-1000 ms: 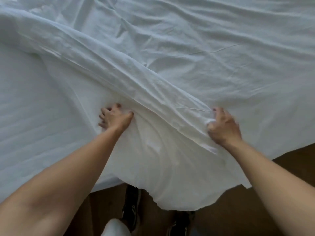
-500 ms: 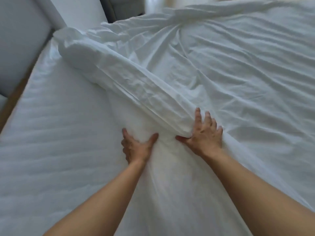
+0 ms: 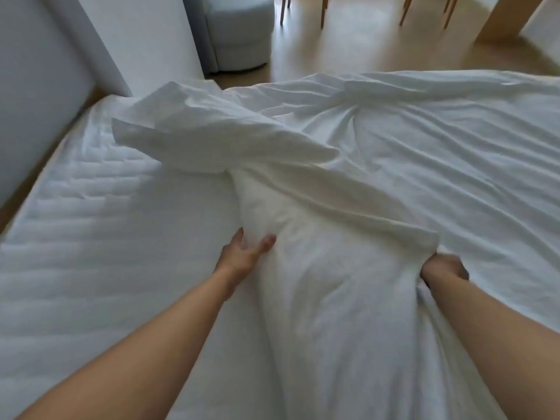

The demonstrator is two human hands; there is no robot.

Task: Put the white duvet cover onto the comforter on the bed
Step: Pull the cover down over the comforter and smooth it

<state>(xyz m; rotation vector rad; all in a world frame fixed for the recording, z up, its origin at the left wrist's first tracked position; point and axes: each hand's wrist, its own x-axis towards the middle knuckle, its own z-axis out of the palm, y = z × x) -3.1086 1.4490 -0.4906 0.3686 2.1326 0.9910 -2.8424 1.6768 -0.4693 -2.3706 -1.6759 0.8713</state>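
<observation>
Duvet cover (image 3: 424,183): it lay spread and wrinkled over the right and far part of the bed, with one end folded back at the far left.
Comforter (image 3: 266,213): it was a thicker, puffy lump in the middle of the bed, running toward the near edge, partly under the cover.
Left hand (image 3: 242,256): it gripped the left side of the comforter lump, with the thumb on top and the fingers round the edge.
Right hand (image 3: 442,268): it looked closed like a fist on a gathered fold of the cover; the fingertips were hidden in the cloth.
Handling: both pieces seemed soft and limp. The cover was probably light and slippery and the comforter bulkier, so corners and seams were the safest places to hold.
Edges: the bare quilted mattress (image 3: 91,237) was open at the left, up to the padded headboard (image 3: 30,101).
Room: the wooden floor (image 3: 363,50) lay beyond the far edge, with a pale blue armchair (image 3: 239,31) well apart. Loose cloth could slide off there.
</observation>
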